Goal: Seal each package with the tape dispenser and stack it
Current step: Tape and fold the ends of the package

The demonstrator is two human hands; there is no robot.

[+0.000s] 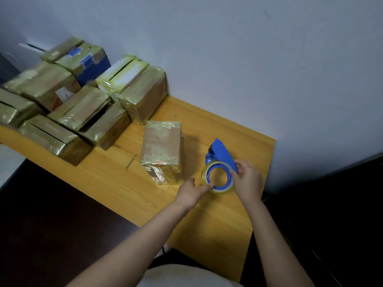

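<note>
1. Right hand (247, 181) gripped the blue tape dispenser (220, 154), fingers closed round its body at the roll's far-right side; the dispenser's nose pointed away from the fingers, toward the wall.
2. Left hand (189, 192) lay loosely curled, holding nothing — one fingertip touched the near-left rim of the tape roll (219, 176), probably feeling for the loose end.
3. Package in hand (162, 149) sat on the wooden table (207, 224), just left of the left fingertips and beyond them, apart from both hands; already glossy with tape on top.
4. Other wrapped packages (83, 96) clustered well beyond and left of the fingers, against the wall.
5. Judgement: to do this step well — find the tape end with a nail, pull a short tab free, keep the right grip firm so the roll does not spin, then anchor the tab on the package's near edge before drawing across.
</note>
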